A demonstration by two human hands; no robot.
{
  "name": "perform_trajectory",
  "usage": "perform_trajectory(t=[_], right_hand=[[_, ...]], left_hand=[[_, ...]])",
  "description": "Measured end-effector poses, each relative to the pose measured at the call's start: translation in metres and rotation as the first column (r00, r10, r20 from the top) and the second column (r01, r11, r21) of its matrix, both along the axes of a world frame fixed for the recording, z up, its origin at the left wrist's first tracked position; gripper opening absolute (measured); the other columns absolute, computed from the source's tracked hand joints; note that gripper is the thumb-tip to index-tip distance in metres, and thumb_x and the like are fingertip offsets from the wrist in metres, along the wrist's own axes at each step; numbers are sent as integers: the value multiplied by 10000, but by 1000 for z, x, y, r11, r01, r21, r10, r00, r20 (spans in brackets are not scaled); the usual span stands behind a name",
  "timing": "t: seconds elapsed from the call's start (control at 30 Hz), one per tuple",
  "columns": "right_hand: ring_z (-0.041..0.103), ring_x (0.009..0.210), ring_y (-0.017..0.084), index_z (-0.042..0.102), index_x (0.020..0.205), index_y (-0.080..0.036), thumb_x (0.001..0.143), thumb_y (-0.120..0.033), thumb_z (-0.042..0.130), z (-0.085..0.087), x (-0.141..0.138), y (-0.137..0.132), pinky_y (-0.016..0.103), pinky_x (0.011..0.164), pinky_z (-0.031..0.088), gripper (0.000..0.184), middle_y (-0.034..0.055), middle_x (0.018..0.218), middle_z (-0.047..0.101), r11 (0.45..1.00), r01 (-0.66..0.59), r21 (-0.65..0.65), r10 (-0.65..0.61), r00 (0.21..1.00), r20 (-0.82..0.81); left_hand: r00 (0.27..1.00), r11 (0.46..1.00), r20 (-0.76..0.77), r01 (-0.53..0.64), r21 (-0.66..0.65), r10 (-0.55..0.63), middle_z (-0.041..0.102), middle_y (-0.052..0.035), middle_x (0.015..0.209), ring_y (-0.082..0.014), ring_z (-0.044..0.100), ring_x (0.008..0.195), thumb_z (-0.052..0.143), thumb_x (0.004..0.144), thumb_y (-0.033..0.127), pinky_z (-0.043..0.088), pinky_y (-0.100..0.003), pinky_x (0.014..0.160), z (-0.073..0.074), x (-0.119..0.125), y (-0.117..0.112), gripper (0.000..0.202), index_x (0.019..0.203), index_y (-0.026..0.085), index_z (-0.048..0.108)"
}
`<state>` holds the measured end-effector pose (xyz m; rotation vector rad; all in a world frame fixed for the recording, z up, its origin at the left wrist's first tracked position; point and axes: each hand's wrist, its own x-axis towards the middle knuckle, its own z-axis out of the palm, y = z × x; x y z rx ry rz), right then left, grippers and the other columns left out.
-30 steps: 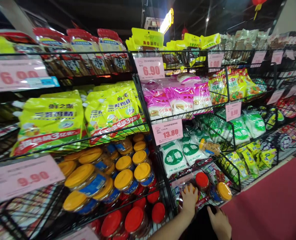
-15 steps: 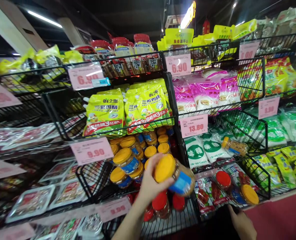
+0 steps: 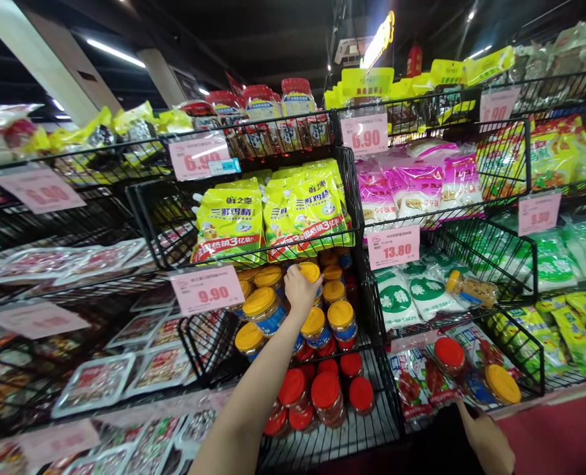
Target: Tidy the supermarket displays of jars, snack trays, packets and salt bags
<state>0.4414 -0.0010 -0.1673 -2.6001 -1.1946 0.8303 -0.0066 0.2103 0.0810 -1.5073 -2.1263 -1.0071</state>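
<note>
Head view: I see the left hand [image 3: 301, 290] reaching in under the yellow pouches [image 3: 228, 221], its fingers and thumb clamped around the lid of a jar [image 3: 311, 271]. Half a second ago what looks like the same jar was tilted out in front of the rack [image 3: 372, 432]; now it is up among the stacked jars [image 3: 266, 310], so I judge the carrying done and the release not yet made.

The right hand [image 3: 489, 443] is low beside something black [image 3: 441, 442]; whether its fingers grip that or merely rest on it, I can't tell. Just beyond those fingers lie a loose jar [image 3: 503, 384], tipped over, and a red-lidded jar [image 3: 450, 355], on shiny flat packets [image 3: 416, 382].

Round lids, smooth and hard-looking, top clear walls with blue labels to either side of the left fingers. Below them stand squat red-topped jars [image 3: 327, 396] on thin black wire. Above, the pouches look glossy and creased; to the right, white bags [image 3: 431, 293] seem soft and slumped.
</note>
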Motion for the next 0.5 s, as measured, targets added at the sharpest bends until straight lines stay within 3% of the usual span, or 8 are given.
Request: perform_trajectory(t=[0.1, 0.23, 0.4, 0.5], right_hand=[[592, 1184, 441, 583, 1373, -161, 858, -769, 331, 2, 0, 0, 604, 967, 468, 835, 252, 1301, 609, 1000, -28, -2, 28, 1000, -8], [571, 1212, 449, 569, 1386, -154, 863, -795, 282, 2, -1, 1, 612, 966, 467, 876, 256, 1321, 594, 1000, -16, -13, 16, 1000, -2], [534, 1244, 461, 547, 1406, -151, 865, -788, 290, -2, -3, 4, 630, 982, 450, 875, 238, 1360, 569, 999, 10, -32, -10, 1000, 1], [509, 1267, 467, 532, 1413, -136, 869, -789, 274, -2, -4, 5, 635, 1003, 430, 888, 236, 1373, 557, 999, 3, -42, -3, 1000, -12]], left_hand=[[996, 993, -48, -79, -84, 75, 602, -169, 1099, -340, 590, 1046, 688, 782, 617, 495, -402, 848, 2, -5, 14, 653, 1161, 116, 507], [990, 984, -117, -97, -152, 79, 619, -215, 1127, -366, 587, 1068, 586, 842, 651, 490, -426, 855, 5, -11, 24, 729, 1263, 62, 494], [965, 985, -254, -100, -144, 61, 574, -232, 1272, -404, 451, 1283, 599, 857, 527, 443, -511, 958, 6, -5, 13, 611, 1270, 86, 510], [956, 976, -283, -128, -177, 75, 578, -240, 1252, -400, 452, 1282, 579, 861, 427, 416, -531, 994, 3, 0, 6, 509, 1223, 72, 527]])
